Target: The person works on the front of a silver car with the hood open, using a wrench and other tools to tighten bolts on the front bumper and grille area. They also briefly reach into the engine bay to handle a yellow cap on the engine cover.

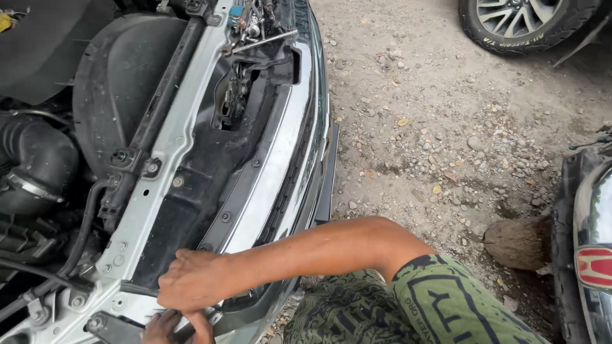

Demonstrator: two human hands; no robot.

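Observation:
I look down into a car's open front end. My right hand (191,280) reaches across from the right, with its fingers curled over the near end of the silver front crossmember (167,150), where that meets the black plastic cover (191,185). Whatever lies under the fingers is hidden. My left hand (160,327) sits just below it at the frame's bottom edge. It touches a dark bracket (111,328) and my right thumb, and it is mostly cut off. My bare right forearm (319,245) spans the bumper edge (322,172).
A black intake hose (38,159) and a fan shroud (118,76) fill the bay at left. The hood latch (234,89) sits further up the panel. To the right is gravel ground (433,108), with a tyre (523,22) at top right, a brown brush (519,242) and another car's dark front (590,255).

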